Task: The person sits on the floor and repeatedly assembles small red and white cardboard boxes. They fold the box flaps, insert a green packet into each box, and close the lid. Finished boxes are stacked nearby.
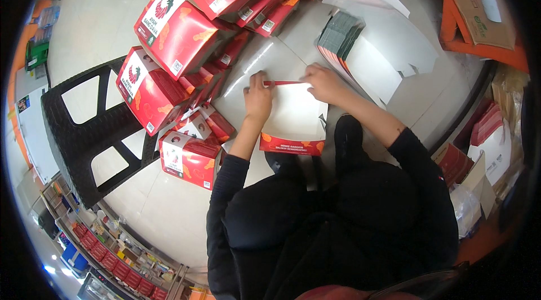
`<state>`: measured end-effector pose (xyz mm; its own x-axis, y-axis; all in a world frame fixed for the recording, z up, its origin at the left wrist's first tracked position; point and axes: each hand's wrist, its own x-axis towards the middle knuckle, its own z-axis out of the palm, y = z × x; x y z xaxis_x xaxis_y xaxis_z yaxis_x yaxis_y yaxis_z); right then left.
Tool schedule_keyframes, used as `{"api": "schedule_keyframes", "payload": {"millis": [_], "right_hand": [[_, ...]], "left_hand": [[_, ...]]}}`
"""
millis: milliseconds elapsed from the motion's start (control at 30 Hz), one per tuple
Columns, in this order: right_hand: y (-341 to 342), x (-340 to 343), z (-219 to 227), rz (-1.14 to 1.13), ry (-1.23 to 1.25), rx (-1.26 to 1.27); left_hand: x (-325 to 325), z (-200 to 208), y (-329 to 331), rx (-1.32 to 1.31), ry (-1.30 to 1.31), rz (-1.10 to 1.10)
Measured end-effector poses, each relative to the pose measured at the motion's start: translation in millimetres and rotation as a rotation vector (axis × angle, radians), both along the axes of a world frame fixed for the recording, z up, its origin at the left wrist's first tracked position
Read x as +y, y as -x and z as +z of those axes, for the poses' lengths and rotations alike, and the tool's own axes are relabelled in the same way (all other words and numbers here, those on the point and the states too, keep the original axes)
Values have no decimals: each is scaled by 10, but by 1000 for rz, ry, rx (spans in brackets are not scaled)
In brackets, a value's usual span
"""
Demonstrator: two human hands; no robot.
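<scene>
A red cardboard food box (296, 111) with a white inside lies between my knees, its inner face up and its red printed front wall toward me. My left hand (258, 97) has its fingers closed on the box's far left corner. At the far right corner my right hand (324, 83) grips the edge, fingers bent over the rim. A narrow red strip of the far wall shows between the two hands. Beyond my right hand, a stack of flat box blanks (341, 32) sits beside a large open white sheet of card (389, 46).
Folded red boxes (180, 29) are piled to the left and far side, with one box (189, 159) nearer me. A black plastic chair (79, 125) lies left of them. At right stand an orange frame (479, 46) with a brown carton (470, 1) and an opened carton (479, 181).
</scene>
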<state>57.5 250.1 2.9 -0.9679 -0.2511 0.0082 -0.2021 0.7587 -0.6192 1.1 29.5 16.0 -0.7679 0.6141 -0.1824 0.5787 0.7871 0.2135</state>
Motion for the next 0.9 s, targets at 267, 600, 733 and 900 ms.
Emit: {"api": "schedule_keyframes", "payload": {"millis": [267,600,733,900], "right_hand": [[-339,202,167,-271,-67,-422],[-718,-8,256,-307,177,215],[-733,-139,218,-416,412,68],[-739,-146,259,-463,502,2]], "left_hand": [[-498,76,-139,-124,-301,431],[-579,67,-882,79,-758,612],[-398,17,-951,-211,-1023,876],[-336,110,-960,-297,-984,920]]}}
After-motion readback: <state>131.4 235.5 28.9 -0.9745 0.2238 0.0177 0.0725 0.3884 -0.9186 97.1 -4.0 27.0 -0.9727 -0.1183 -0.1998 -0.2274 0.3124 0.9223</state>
